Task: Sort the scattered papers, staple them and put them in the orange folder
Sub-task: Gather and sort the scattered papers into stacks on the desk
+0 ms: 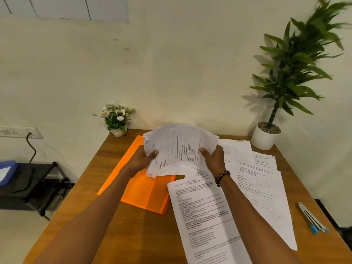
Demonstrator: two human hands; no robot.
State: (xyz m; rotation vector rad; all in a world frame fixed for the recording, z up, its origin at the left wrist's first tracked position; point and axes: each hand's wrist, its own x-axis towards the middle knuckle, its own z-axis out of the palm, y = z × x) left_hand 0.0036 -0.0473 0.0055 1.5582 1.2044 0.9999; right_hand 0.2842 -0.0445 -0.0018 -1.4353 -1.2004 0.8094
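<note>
I hold a stack of printed papers raised above the table, tilted toward me. My left hand grips its left edge, thumb on the front sheet. My right hand, with a beaded bracelet at the wrist, grips the right edge. The orange folder lies flat on the wooden table under and left of the stack. More printed sheets lie scattered over the table's right half, partly under my right forearm. I see no stapler.
A small pot of white flowers stands at the table's back left corner and a tall potted plant at the back right. Blue-capped pens lie near the right edge. A black rack stands on the floor at left.
</note>
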